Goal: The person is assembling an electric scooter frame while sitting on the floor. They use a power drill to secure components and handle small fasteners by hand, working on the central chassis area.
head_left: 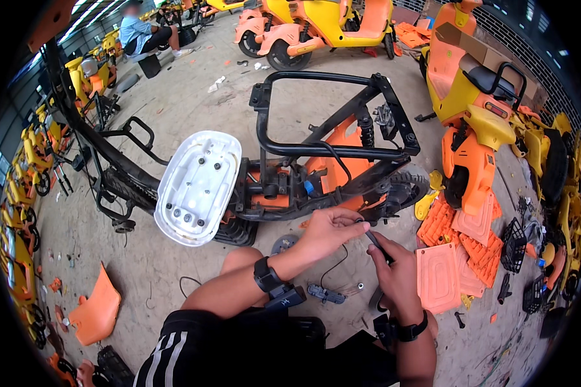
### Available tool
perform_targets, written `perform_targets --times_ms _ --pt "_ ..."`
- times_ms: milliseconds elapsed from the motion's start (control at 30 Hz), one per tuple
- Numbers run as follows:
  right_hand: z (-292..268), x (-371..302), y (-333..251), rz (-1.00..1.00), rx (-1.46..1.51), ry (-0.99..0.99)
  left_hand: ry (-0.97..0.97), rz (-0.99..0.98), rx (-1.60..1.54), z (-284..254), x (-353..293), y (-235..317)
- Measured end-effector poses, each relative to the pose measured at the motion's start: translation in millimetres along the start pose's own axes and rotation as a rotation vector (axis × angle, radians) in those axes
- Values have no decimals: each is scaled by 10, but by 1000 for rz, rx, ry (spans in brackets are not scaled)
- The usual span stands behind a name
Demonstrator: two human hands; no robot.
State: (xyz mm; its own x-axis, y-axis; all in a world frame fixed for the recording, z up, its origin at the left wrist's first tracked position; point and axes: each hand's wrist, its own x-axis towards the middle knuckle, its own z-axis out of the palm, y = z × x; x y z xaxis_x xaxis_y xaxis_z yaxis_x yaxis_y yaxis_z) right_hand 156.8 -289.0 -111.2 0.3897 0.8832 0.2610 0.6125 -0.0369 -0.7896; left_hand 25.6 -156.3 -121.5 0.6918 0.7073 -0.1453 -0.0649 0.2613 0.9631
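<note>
My left hand point(332, 233) is closed in a pinch beside the rear part of a stripped scooter frame point(332, 148). My right hand point(396, 267) grips a slim black rod-like piece point(379, 246), whose upper end meets my left fingertips. Whether it is a tool or a part I cannot tell. From near my left hand a thin black cable point(337, 266) hangs to a small grey device point(326, 294) on the floor. A white oblong tray point(186, 237) with several bolts in it rests on the frame's left part.
Orange panels point(438, 276) lie stacked at the right, with black baskets point(514, 245) beyond. A curved orange panel point(97, 309) is on the floor at left. A yellow scooter point(461, 97) stands at the far right. Another person point(142, 35) sits at the far left.
</note>
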Motion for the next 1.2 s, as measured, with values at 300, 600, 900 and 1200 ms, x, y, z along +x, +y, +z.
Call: perform_targets --times_ms 300,600,900,1200 --pt "20 27 94 -8 7 -4 -33 193 60 -36 69 -110" --pt "-6 6 51 -69 17 45 26 336 166 83 -118 88" --pt "-8 -60 68 -14 -5 15 87 313 201 116 -158 -14" --pt "-15 -71 82 -42 -32 -5 107 317 278 160 -161 12"
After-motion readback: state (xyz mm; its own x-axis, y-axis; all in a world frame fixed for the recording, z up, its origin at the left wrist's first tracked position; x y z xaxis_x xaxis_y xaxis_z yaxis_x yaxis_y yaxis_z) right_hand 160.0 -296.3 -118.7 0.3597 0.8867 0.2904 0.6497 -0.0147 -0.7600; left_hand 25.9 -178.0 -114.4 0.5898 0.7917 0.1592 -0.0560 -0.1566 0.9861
